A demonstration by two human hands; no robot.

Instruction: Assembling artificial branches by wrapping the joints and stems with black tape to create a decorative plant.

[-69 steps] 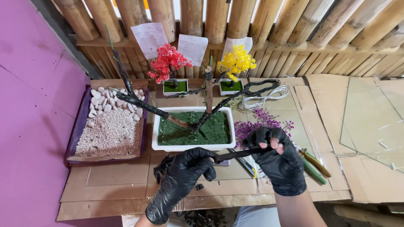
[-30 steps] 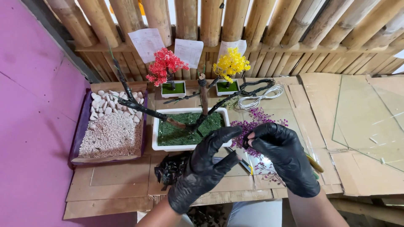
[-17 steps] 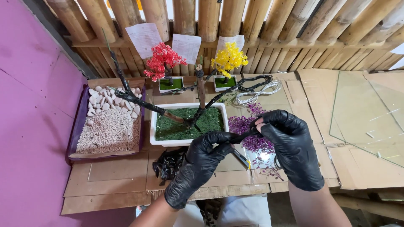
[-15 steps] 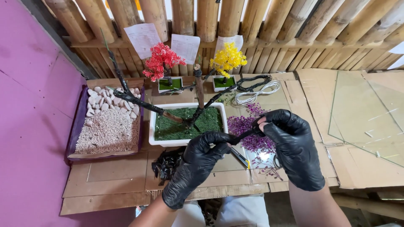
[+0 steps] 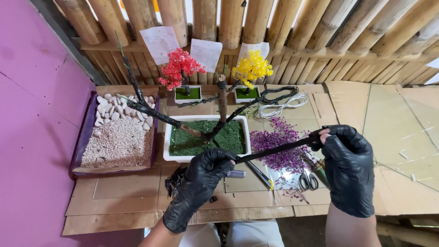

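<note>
Both hands have spread apart since a moment ago, stretching the black branch out long above the desk. Behind it sits the white planter with its bare dark tree. Left hand pinches the near-left end, right hand grips the right end, over purple blossoms and scissors.

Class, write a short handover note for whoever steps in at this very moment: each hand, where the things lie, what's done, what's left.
Left hand and right hand, both black-gloved, each grip one end of a dark wrapped stick, held level above the purple sprigs.
White planter holds green turf and a bare dark branched trunk.
Scissors lie by the right hand.
Done: trunk planted.
Left: no blossoms on it yet.
</note>
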